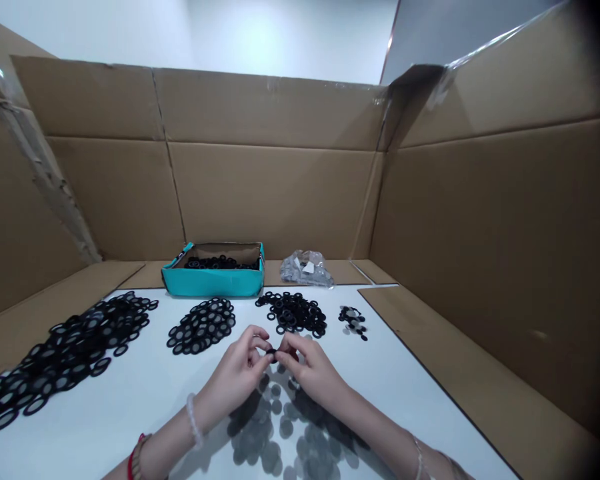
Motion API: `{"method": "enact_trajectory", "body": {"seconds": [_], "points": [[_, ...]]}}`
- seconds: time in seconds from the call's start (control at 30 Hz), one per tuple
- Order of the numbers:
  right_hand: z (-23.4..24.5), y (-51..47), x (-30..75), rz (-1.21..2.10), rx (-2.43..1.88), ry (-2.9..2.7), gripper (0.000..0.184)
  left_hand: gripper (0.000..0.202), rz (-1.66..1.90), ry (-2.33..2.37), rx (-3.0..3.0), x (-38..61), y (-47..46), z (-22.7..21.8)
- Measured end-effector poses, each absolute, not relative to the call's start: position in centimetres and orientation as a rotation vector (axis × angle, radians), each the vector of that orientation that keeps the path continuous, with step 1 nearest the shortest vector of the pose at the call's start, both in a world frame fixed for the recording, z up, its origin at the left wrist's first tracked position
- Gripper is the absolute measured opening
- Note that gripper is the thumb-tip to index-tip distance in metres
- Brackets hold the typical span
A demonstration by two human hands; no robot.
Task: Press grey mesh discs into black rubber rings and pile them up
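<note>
Near side: translucent grey round discs (287,427), six o'clock, likely for reach.
Grip: left hand (237,367) and right hand (314,368) pinch a small black round piece (272,355), dead centre, seemingly steadying it.
Rear: teal rectangular cardboard box (213,283), eleven o'clock, corralling black rings (221,263).

brown cardboard panels (275,193) around white tabletop (405,400); clear plastic bag (305,272) at far side; pale wall (280,40) beyond

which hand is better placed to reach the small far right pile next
Probably the right hand: it is nearer that pile than the left hand. Both pinch a black piece, so the left would hold it.
</note>
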State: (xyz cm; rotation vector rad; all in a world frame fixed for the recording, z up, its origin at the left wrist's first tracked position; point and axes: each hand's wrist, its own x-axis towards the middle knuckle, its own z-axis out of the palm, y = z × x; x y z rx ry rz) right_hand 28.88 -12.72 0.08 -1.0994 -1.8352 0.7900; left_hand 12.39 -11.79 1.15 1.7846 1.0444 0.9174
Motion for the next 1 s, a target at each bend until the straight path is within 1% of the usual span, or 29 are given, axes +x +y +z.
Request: {"method": "enact_trajectory", "body": {"seconds": [0.13,0.23,0.3,0.4,0.47,0.53,0.6,0.67,0.8,0.9,1.0], "points": [[0.2,-12.6,29.0,0.852,-1.052,-1.803,0.021,0.015,0.991,0.976,1.66,12.4,-11.6,1.5],[-0.1,-12.4,29.2,0.948,-1.028,-1.711,0.02,0.019,1.005,0.917,1.565,12.6,-11.5,1.5],[-0.4,-12.2,29.2,1.041,-1.016,-1.636,0.023,0.022,1.006,0.89,1.531,12.7,-11.5,1.2],[-0.5,-12.1,29.2,1.179,-0.969,-1.553,0.03,0.019,1.003,0.876,1.537,12.7,-11.5,1.1],[-0.4,-12.2,29.2,1.282,-0.903,-1.508,0.033,0.014,1.021,0.888,1.618,12.6,-11.6,1.3],[-0.2,-12.3,29.2,1.394,-0.847,-1.464,0.031,0.007,1.072,0.876,1.813,12.3,-11.7,1.7],[0.1,-12.4,29.3,1.457,-0.831,-1.419,0.025,0.011,1.119,0.823,2.03,12.1,-11.9,2.2],[0.3,-12.4,29.5,1.434,-0.861,-1.371,0.024,0.015,1.15,0.807,2.098,12.0,-12.1,2.5],[0.5,-12.2,29.7,1.316,-0.931,-1.317,0.021,0.021,1.065,0.904,1.744,12.3,-12.2,2.7],[0.5,-12.3,29.6,1.321,-0.943,-1.326,0.023,0.018,0.975,0.909,1.538,12.7,-12.1,2.8],[0.4,-12.5,29.5,1.345,-0.943,-1.359,0.026,0.017,0.995,0.95,1.45,12.8,-12.1,3.1]]}}
